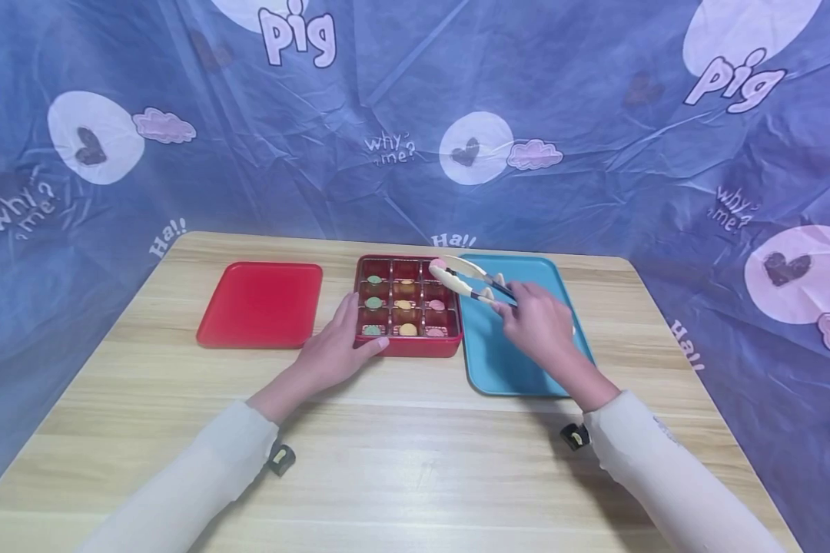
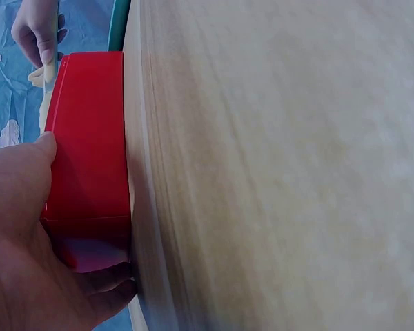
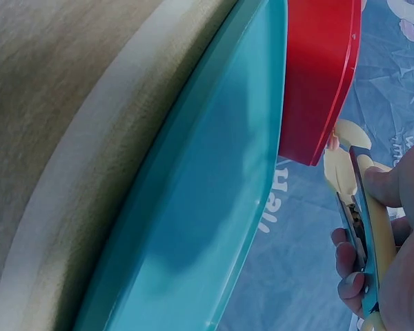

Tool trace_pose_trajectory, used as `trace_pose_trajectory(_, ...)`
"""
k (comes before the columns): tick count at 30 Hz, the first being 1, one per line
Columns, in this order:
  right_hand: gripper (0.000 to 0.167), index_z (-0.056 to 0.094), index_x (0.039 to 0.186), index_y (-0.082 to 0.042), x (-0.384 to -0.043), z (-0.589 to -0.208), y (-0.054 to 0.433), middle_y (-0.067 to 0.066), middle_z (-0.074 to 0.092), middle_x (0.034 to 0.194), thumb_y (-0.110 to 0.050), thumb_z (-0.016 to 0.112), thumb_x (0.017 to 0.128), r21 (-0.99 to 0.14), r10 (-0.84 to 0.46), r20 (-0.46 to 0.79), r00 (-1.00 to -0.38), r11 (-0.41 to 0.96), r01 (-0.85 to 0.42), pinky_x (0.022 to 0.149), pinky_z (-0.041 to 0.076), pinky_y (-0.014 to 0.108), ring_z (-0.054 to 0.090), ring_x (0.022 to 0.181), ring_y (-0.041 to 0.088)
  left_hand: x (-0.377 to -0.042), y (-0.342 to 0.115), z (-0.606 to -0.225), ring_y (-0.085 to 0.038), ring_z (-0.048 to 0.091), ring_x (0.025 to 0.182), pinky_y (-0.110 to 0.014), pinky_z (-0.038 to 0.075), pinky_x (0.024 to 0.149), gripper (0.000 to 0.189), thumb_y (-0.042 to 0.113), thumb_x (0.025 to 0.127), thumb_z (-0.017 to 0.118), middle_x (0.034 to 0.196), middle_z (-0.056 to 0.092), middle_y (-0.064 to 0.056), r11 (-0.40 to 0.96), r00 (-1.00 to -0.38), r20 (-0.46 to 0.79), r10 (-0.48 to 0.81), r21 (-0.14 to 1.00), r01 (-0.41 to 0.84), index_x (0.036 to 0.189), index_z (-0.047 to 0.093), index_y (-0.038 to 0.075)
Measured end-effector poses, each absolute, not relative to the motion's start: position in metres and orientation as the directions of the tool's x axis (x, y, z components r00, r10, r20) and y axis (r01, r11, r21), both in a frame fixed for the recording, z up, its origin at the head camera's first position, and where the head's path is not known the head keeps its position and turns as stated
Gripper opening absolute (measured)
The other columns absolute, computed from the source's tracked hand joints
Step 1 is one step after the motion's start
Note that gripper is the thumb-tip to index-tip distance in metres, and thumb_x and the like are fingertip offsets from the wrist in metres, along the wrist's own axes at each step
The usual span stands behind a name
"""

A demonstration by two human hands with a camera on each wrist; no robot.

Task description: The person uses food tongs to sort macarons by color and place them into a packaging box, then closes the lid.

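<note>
A red box (image 1: pixel 410 349) with a divided insert stands mid-table. Green pieces (image 1: pixel 373 303), yellow pieces (image 1: pixel 407 329) and pink pieces (image 1: pixel 436 306), all small and round, lie in its compartments by column. My left hand (image 1: pixel 328 352) holds the box's near left corner, thumb on the front rim and fingers along the left side. With my right hand (image 1: pixel 538 321) I grip a pair of tongs (image 3: pixel 378 234) with cream tips. Between those tips is a round pink piece (image 1: pixel 438 264), above the far right compartment; whether it touches the insert I cannot tell.
A turquoise tray (image 1: pixel 508 365) lies right beside the box, under my right hand. On the left is a flat red square lid or tray (image 1: pixel 263 307). Blue printed cloth (image 1: pixel 401 200) hangs behind and around the wooden table (image 1: pixel 387 461).
</note>
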State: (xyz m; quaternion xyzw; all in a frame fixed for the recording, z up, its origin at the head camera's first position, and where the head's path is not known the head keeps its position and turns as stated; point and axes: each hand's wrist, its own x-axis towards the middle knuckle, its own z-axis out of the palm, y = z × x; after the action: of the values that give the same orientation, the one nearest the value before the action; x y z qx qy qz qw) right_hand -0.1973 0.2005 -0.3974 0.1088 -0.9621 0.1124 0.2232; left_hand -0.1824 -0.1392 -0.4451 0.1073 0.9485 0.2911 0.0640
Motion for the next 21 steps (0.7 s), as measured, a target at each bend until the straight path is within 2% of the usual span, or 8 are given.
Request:
trace_pose_trajectory(5, 0.044, 0.069, 0.122, -0.002, -0.1969, -0.3981, 0.2, 0.012, 0.068, 0.09, -0.034, 0.074, 0.091, -0.169, -0.155, 0.453, -0.878, 0.952, -0.255, 0.048, 0.043, 0.042, 0.061, 0.067, 0.03, -0.1825, -0.1391, -0.4449, -0.035, 0.02, 0.154, -0.073, 0.031, 0.11, 0.11, 0.081, 0.088, 0.046, 0.172, -0.001, -0.004, 0.808, -0.968, -0.06, 0.242, 0.565, 0.167, 0.162, -0.01, 0.023)
trace_pose_trajectory(16, 0.049, 0.066, 0.127, -0.002, -0.1952, -0.3958, 0.2001, 0.016, 0.069, 0.104, -0.037, 0.069, 0.094, -0.206, -0.108, 0.385, -0.916, 0.958, -0.2, 0.059, 0.05, 0.05, 0.067, 0.083, 0.036, -0.1817, -0.1396, -0.4436, -0.036, 0.023, 0.153, -0.075, 0.032, 0.108, 0.112, 0.083, 0.086, 0.043, 0.172, 0.0, -0.006, 0.81, -0.969, -0.055, 0.242, 0.561, 0.171, 0.163, -0.009, 0.02)
trace_pose_trajectory(21, 0.05, 0.065, 0.129, -0.001, -0.1931, -0.3955, 0.2024, 0.018, 0.069, 0.106, -0.037, 0.069, 0.095, -0.211, -0.103, 0.377, -0.921, 0.958, -0.193, 0.062, 0.051, 0.052, 0.067, 0.086, 0.037, -0.1822, -0.1396, -0.4446, -0.036, 0.022, 0.154, -0.075, 0.029, 0.109, 0.112, 0.085, 0.086, 0.041, 0.172, -0.001, -0.006, 0.809, -0.969, -0.058, 0.241, 0.563, 0.168, 0.163, -0.01, 0.021)
